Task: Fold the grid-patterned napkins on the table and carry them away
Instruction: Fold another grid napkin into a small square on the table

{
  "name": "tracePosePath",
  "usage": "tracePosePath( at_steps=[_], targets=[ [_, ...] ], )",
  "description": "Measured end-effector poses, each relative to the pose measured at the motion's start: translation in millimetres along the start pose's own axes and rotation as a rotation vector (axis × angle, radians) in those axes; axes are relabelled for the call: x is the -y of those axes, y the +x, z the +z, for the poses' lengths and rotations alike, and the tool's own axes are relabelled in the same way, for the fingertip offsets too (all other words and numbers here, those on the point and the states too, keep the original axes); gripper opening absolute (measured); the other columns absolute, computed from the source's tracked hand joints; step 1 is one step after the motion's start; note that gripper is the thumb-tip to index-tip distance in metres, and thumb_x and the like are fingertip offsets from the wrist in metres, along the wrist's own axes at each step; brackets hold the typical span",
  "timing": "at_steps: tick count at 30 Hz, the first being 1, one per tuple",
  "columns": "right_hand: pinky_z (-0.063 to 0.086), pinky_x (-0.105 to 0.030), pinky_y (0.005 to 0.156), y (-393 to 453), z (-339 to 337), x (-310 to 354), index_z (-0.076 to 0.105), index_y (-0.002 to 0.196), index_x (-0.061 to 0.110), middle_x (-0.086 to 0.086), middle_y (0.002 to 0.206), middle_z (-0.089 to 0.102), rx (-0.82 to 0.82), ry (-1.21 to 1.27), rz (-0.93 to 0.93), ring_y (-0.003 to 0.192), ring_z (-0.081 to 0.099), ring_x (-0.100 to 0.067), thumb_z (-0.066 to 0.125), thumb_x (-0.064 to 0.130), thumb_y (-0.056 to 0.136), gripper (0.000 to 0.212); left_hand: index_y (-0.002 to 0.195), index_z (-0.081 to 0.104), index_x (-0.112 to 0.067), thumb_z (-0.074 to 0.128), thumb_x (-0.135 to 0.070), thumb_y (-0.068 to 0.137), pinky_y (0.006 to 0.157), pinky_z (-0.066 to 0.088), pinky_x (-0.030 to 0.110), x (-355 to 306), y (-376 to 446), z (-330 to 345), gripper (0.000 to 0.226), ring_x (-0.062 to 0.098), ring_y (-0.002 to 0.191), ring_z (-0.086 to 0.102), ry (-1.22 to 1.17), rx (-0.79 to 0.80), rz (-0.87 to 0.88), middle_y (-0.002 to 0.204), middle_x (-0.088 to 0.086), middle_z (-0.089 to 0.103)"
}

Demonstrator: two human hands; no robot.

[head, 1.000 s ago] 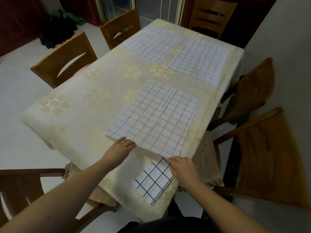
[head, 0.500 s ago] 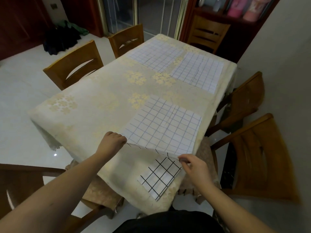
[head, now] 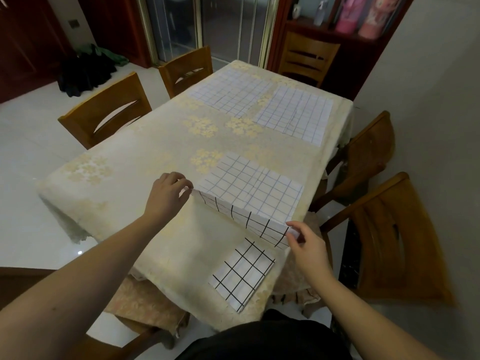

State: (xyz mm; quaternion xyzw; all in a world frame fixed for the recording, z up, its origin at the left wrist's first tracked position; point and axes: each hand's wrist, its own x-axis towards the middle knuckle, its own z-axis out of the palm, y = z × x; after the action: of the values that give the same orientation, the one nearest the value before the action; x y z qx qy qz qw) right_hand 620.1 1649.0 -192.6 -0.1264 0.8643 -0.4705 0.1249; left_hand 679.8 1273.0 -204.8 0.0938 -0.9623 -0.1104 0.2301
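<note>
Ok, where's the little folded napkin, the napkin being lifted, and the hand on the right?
folded napkin (head: 242, 275), head view, middle of its top face
lifted napkin (head: 255, 189), head view, flat far half
right hand (head: 307, 249), head view, back of the hand

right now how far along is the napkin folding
Done: one folded napkin lies at the near table edge. In hand: the left hand and right hand pinch the near corners of the middle napkin, lifting its edge. Left: two far napkins lie flat; nothing carried away.
</note>
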Motion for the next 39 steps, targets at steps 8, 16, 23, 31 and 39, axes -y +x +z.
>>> tracePosePath(
  at_steps=[8,16,23,31,39],
  targets=[
    [0.041,-0.014,0.057,42,-18,-7,0.060,0.114,0.029,0.003,0.090,0.063,-0.078,0.062,0.033,0.067,0.053,-0.004,0.053,0.025,0.099,0.017,0.091,0.070,-0.010,0.068,-0.006,0.086,0.071,0.050,0.038,-35,59,15,0.006,0.030,0.095,0.060,-0.085,0.033,-0.007,0.100,0.006,0.067],
    [0.050,-0.024,0.070,136,-40,-38,0.062,0.088,0.027,0.009,0.091,0.064,-0.098,-0.014,0.071,0.083,0.060,-0.007,0.059,0.008,0.092,0.019,0.092,0.070,-0.006,0.069,-0.004,0.085,0.081,0.048,0.043,-52,152,76,0.008,0.036,0.100,0.057,-0.044,0.083,-0.013,0.101,0.011,0.066],
    [0.044,-0.022,0.082,223,-43,-70,0.066,0.115,0.017,0.002,0.112,0.061,-0.014,-0.048,0.070,0.099,0.057,-0.012,0.059,0.010,0.095,0.023,0.094,0.071,-0.012,0.069,-0.012,0.085,0.079,0.046,0.043,-43,204,139,0.009,0.035,0.105,0.057,0.061,0.231,-0.062,0.107,0.009,0.066],
    [0.035,-0.017,0.091,276,-22,-109,0.054,0.135,0.013,-0.001,0.134,0.051,0.156,-0.330,0.037,0.119,0.049,-0.014,0.059,0.020,0.095,0.041,0.095,0.071,-0.011,0.069,-0.012,0.085,0.082,0.045,0.044,-29,231,206,0.010,0.035,0.109,0.055,0.100,0.332,-0.127,0.112,0.010,0.063],
    [0.029,-0.053,0.108,277,-8,-134,0.054,0.135,0.014,-0.009,0.144,0.045,0.063,-0.528,0.022,0.135,0.036,-0.029,0.066,0.023,0.089,0.048,0.143,0.044,-0.014,0.059,-0.022,0.093,0.103,0.039,0.048,-42,214,233,0.052,0.032,0.132,0.042,0.028,0.424,-0.225,0.145,0.013,0.046]
  ],
)
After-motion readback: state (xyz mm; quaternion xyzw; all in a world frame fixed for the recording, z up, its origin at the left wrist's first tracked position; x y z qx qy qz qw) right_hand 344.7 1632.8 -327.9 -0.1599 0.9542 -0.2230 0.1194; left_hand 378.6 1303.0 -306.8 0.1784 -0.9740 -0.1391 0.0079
